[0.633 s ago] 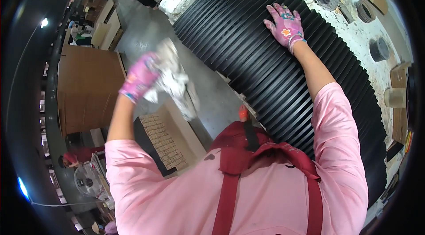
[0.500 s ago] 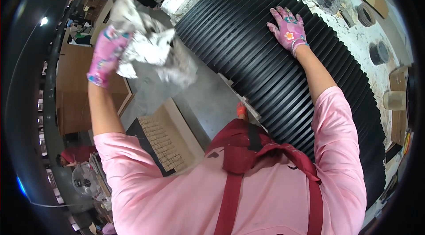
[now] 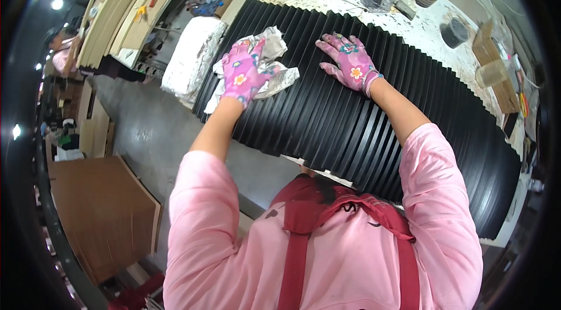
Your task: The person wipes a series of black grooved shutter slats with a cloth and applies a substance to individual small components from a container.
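Where the cloth (image 3: pixel 283 80) covers black slats (image 3: pixel 327 117), a white block (image 3: pixel 191 56) stands near.

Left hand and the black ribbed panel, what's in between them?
In the head view, a crumpled whitish cloth lies between the gloved left hand and the black ribbed panel.

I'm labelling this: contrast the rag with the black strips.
The rag is whitish, the strips black. The rag is crumpled, the strips lie in a ridged row. The rag covers far less than the strips. Both are touched: rag by left hand, strips by right hand.
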Available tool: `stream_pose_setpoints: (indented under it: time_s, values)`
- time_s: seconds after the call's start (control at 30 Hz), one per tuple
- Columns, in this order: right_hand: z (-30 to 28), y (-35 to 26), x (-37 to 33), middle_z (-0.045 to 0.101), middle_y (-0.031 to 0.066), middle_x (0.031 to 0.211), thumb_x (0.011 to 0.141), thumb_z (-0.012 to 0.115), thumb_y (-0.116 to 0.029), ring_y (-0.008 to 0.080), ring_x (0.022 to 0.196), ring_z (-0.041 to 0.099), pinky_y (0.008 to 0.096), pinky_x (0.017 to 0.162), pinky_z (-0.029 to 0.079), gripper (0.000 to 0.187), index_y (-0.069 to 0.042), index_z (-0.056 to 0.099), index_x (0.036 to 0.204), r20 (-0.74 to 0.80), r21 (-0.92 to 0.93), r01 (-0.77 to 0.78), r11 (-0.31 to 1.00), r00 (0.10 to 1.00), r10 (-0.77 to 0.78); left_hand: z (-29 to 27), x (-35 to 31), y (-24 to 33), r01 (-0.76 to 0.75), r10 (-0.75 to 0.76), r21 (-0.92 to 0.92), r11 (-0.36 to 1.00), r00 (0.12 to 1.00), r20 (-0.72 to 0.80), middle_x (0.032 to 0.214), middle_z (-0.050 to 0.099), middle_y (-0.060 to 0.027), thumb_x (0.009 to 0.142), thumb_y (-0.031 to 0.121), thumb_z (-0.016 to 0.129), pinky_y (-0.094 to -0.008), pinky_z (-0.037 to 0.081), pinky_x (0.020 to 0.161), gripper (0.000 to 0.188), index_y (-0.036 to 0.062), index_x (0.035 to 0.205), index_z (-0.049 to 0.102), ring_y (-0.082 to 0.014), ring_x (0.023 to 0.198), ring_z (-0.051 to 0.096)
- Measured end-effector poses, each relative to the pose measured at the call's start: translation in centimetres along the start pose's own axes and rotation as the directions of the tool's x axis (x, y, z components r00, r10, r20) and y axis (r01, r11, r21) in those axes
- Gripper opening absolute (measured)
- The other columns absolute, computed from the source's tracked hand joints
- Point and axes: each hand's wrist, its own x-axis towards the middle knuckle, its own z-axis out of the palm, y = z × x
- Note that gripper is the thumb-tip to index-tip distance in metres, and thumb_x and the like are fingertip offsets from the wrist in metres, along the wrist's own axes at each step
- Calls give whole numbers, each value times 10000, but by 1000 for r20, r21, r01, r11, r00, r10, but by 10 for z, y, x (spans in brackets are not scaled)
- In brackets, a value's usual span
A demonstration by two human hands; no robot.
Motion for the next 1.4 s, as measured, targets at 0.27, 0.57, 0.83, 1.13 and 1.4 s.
stream_pose_setpoints:
  time_s: [0.27, 0.57, 0.83, 1.13, 1.4]
  values:
    - [-2, -1, 3, 394, 110, 1525, 976, 479, -472, 312, 1434, 329, 522, 1175, 198, 573, -179, 422, 1465, 30, -8, -34, 999, 999, 35, -69, -16, -84, -133, 256, -318, 939, 886, 386, 1254, 597, -163, 842, 325, 732, -394, 451, 1018, 490, 52, 1230, 609, -348, 1169, 558]
    - [32, -92, 67, 457, 111, 1472, 938, 492, -539, 304, 1388, 392, 559, 1161, 216, 602, -156, 497, 1402, 59, 136, 186, 973, 979, -196, -21, 150, -33, -255, 238, -330, 909, 967, -94, 1314, 560, -223, 864, 388, 697, -401, 389, 1080, 576, 21, 1292, 582, -370, 1258, 500]
    - [41, -97, 66, 392, 79, 1528, 963, 444, -542, 293, 1417, 358, 560, 1171, 181, 602, -192, 427, 1453, 54, 112, 164, 980, 984, -170, 5, 230, 11, -291, 310, -112, 950, 858, 409, 1106, 671, -214, 816, 365, 680, -422, 514, 914, 459, 17, 1114, 660, -357, 1027, 656]
    - [39, -94, 67, 434, 65, 1492, 944, 498, -509, 262, 1400, 379, 548, 1170, 206, 547, -192, 499, 1389, -7, 177, 155, 972, 988, -157, 4, 299, -9, -211, 313, -461, 862, 936, 158, 1005, 718, -179, 827, 468, 683, -406, 554, 814, 502, 23, 1060, 698, -305, 898, 706]
    - [28, -94, 69, 371, 68, 1540, 953, 489, -507, 279, 1436, 326, 546, 1182, 181, 576, -201, 446, 1439, 66, 186, 129, 974, 987, -143, 20, 252, 41, -257, 276, -105, 961, 927, 252, 1079, 668, -244, 843, 407, 660, -459, 493, 897, 533, -43, 1118, 585, -386, 1030, 644]
